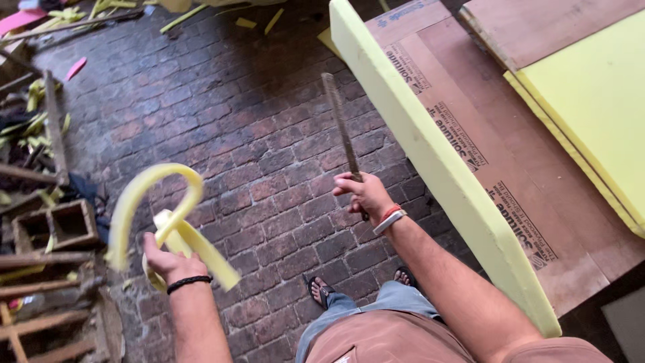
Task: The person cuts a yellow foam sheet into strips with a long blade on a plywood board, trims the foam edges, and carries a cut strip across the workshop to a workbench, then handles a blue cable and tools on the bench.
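A curled strip of yellow foam (158, 222) is gripped in the closed left hand (164, 263), looping up and leftward from the fist. A long, narrow blade (341, 128) is clasped by the closed right hand (363, 195), its long axis pointing up and away. Just right of it, a thick yellow foam slab (437, 168) is seen lying edge-on along a brown board (497, 154) above the brick floor (255, 134).

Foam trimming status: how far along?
Done: a long strip is off, and the left hand holds that curled yellow foam strip; more offcuts lie on the brick floor. In hand: the right hand grips a long blade. Left: cannot tell whether the foam slab on the board needs more cuts.
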